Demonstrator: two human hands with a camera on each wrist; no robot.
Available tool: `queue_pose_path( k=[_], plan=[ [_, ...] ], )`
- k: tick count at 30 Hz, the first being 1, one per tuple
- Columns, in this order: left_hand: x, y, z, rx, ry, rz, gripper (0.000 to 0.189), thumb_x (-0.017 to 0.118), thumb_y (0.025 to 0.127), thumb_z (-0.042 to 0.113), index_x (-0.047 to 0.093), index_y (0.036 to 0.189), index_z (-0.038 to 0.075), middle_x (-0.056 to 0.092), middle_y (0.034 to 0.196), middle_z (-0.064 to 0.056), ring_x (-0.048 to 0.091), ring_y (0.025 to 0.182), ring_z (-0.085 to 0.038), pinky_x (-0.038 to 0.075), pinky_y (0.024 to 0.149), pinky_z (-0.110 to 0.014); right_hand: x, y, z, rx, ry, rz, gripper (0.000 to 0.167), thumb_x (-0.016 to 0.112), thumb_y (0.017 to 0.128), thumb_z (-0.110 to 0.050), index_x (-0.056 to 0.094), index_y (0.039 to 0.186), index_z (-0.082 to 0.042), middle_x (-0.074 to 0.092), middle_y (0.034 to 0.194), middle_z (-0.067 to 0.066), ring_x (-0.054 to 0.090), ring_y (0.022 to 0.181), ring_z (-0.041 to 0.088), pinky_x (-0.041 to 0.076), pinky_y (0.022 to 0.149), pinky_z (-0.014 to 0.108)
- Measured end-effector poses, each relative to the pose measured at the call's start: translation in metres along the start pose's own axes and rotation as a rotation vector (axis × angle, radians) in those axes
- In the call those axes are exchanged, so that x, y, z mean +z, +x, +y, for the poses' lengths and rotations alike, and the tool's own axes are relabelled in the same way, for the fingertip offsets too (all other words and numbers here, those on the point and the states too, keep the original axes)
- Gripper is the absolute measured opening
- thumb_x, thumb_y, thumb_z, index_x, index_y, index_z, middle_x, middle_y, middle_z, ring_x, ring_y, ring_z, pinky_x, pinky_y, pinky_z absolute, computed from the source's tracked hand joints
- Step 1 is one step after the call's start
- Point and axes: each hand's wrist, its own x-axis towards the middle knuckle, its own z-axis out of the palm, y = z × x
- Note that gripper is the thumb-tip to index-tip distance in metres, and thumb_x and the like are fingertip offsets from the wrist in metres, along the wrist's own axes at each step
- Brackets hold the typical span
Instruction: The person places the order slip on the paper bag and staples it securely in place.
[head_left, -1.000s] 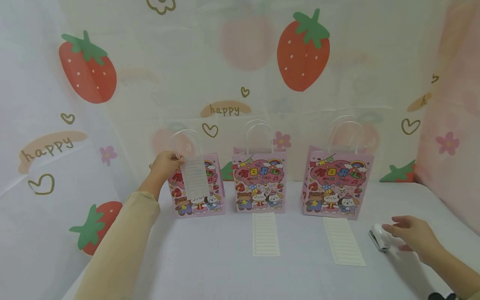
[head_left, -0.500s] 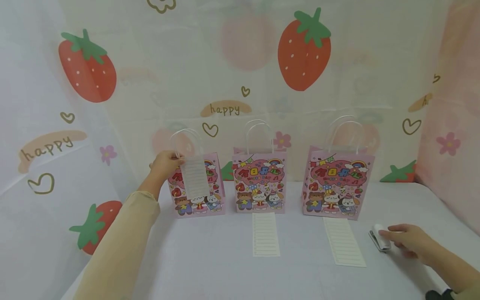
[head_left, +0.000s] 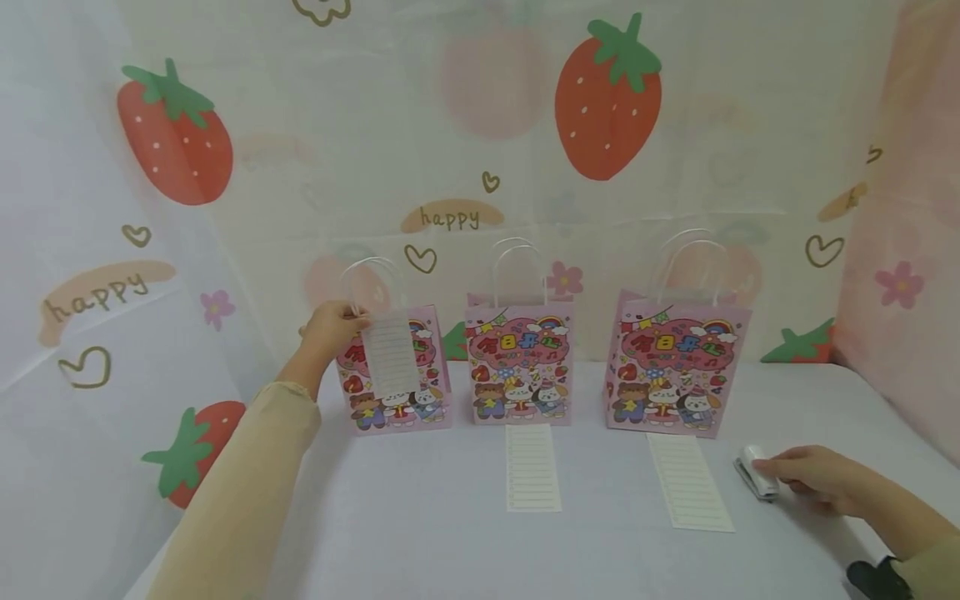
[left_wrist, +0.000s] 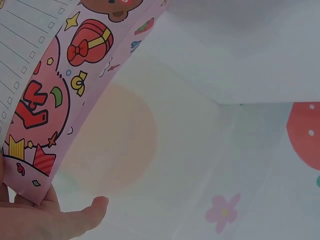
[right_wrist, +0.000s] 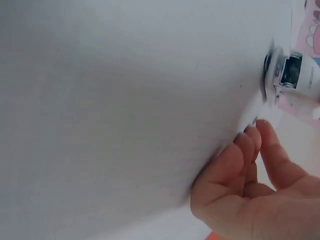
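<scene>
My left hand (head_left: 330,329) pinches a lined paper strip (head_left: 392,354) against the top edge of the leftmost pink gift bag (head_left: 435,412). The strip hangs down the bag's printed front. In the left wrist view, fingers (left_wrist: 50,197) lie at the bag's top corner and the thumb points away from it. At the right, my right hand (head_left: 828,479) holds a small white stapler (head_left: 756,473) at the tabletop, a fingertip on its top. The right wrist view has the stapler (right_wrist: 300,75) at its edge, partly cut off, with several fingers curled beside it.
Two more pink gift bags, a middle one (head_left: 519,367) and a right one (head_left: 667,367), stand upright with handles raised. A lined strip (head_left: 532,468) lies before the middle bag, another strip (head_left: 692,483) before the right one. Strawberry-printed cloth (head_left: 360,150) hangs behind the white table (head_left: 420,517).
My right hand has come down onto the stapler, its fingers drawing in from a more spread pose. My left hand keeps its place on the strip and bag.
</scene>
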Motion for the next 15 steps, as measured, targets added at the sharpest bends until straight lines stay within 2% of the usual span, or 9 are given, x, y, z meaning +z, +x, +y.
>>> queue_pose_path(
  k=[3,8,15],
  plan=[
    [-0.0005,-0.0004,-0.0008,-0.001,0.001,0.000,0.021,0.059,0.096,0.015,0.063,0.102,-0.004,0.063,0.113,-0.024,0.052,0.112,-0.041,0.013,0.100,-0.073,-0.0013,0.0016,-0.0020,0.007,-0.004,-0.017,0.072,0.066,0.090,-0.042,0.042,0.122,0.018,0.049,0.099,0.017,0.043,0.093,0.029,0.039,0.074,0.037],
    [0.0010,-0.0006,-0.0017,0.000,-0.005,0.004,0.021,0.059,0.096,0.015,0.063,0.102,-0.004,0.064,0.112,-0.024,0.053,0.109,-0.040,0.015,0.100,-0.072,-0.0055,0.0054,-0.0049,0.048,-0.009,-0.020,0.057,0.069,0.088,-0.042,0.054,0.108,0.008,0.047,0.087,0.008,0.043,0.083,0.023,0.040,0.071,0.036],
    [0.0022,-0.0008,-0.0019,-0.003,-0.008,0.000,0.021,0.059,0.096,0.014,0.063,0.104,-0.005,0.064,0.114,-0.024,0.053,0.112,-0.041,0.015,0.101,-0.071,-0.0055,0.0052,-0.0075,0.069,-0.039,-0.020,0.063,0.070,0.087,-0.044,0.051,0.112,0.011,0.047,0.086,0.009,0.043,0.087,0.026,0.044,0.072,0.039]
  ],
)
